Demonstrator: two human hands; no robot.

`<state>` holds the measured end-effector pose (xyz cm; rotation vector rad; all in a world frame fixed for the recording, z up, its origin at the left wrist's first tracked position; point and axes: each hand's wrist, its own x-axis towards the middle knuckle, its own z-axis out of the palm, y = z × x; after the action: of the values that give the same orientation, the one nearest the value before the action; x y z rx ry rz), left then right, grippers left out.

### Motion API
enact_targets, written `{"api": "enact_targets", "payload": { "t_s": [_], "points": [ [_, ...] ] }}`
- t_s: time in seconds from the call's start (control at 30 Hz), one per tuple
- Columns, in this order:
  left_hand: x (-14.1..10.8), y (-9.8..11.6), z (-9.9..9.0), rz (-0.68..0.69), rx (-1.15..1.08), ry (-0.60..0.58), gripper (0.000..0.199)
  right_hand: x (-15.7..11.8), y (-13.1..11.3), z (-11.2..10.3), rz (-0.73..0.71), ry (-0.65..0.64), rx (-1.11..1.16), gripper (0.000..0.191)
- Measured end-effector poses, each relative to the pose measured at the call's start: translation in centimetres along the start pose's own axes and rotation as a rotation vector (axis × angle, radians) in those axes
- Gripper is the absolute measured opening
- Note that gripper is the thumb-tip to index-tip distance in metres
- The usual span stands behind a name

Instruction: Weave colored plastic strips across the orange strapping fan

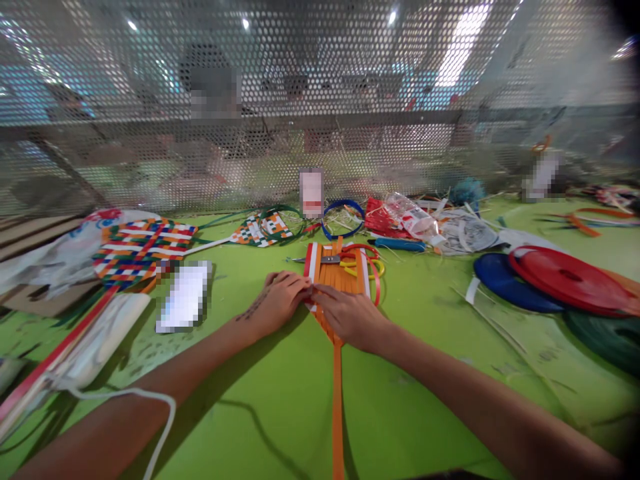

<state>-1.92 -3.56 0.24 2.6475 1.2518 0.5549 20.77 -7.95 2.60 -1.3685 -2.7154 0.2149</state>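
Note:
An orange piece of flat strips [327, 272] lies in front of me, with red and white strips along its left edge. My left hand [284, 303] is closed at that left edge, thumb and fingers pinched together on it. Across the lower part of the piece rests my right hand [347, 317], its fingertips pressed at the same edge and meeting the left fingertips. What exactly is between the fingertips is hidden. One long orange strip [338, 407] runs from the piece toward me. Scissors [357, 260] with red and yellow handles lie on top of the piece.
Woven multicoloured fans [145, 250] and a phone-like white slab [185, 297] lie left on the green table [260, 413]. A blue-handled tool [400, 245] and plastic bottle [410, 215] are behind. Red [570, 277] and blue [505, 283] strip coils lie right. A perforated screen [270, 140] stands behind.

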Motion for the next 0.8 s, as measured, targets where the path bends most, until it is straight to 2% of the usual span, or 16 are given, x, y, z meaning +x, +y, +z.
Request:
{"api": "enact_targets", "payload": {
  "t_s": [0.63,0.73,0.8],
  "points": [
    [-0.03,-0.14,0.04,0.002,-0.009,-0.004,0.031,-0.09,-0.05,-0.25,-0.005,-0.009,0.009,0.048],
    [-0.05,-0.08,0.04,0.010,0.012,0.001,0.030,-0.02,0.38,0.10,0.002,0.008,0.115,0.047],
    [-0.05,-0.04,0.05,0.013,0.032,0.004,0.028,0.08,0.87,0.35,-0.019,0.068,0.269,0.045]
  ]
}}
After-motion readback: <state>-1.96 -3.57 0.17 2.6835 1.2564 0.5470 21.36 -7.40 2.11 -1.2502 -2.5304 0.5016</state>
